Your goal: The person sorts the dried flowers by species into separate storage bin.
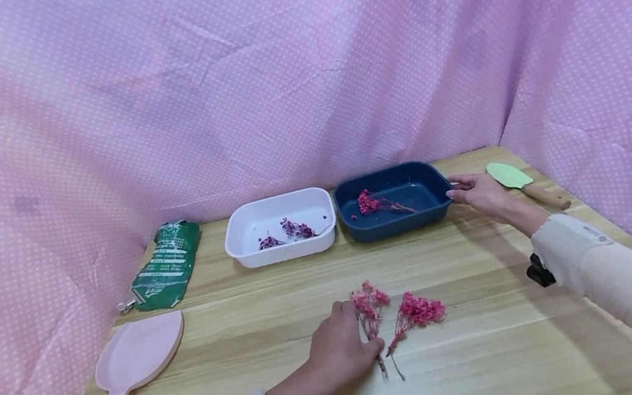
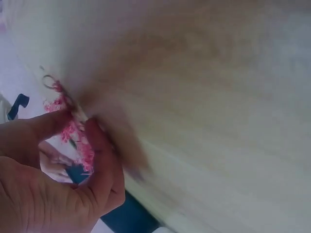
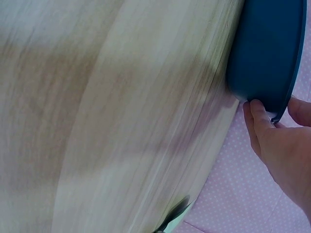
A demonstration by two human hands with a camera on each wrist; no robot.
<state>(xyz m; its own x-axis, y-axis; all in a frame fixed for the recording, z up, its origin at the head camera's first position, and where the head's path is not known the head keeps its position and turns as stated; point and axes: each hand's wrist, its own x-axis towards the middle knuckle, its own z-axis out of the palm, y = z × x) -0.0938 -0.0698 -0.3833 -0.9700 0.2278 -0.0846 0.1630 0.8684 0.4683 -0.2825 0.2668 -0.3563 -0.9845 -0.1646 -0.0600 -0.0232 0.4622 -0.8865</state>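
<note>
My left hand (image 1: 337,349) is low over the table, thumb and forefinger around the stems of a pink dried flower sprig (image 1: 369,304). In the left wrist view the pink blossoms (image 2: 73,128) show between and behind those fingers. A second pink sprig (image 1: 420,310) lies just right of it on the wood. My right hand (image 1: 478,195) grips the right end of a dark blue tray (image 1: 395,232), fingers and thumb on either side of its corner in the right wrist view. Inside that tray lies another pink sprig (image 1: 370,202).
A white tray (image 1: 282,258) with purple-red sprigs (image 1: 297,228) stands left of the blue one. Farther left are a green packet (image 1: 168,266) and a pink scoop (image 1: 139,350). A green-bladed trowel (image 1: 547,195) lies at the right, beside a pink dotted cloth (image 1: 592,129).
</note>
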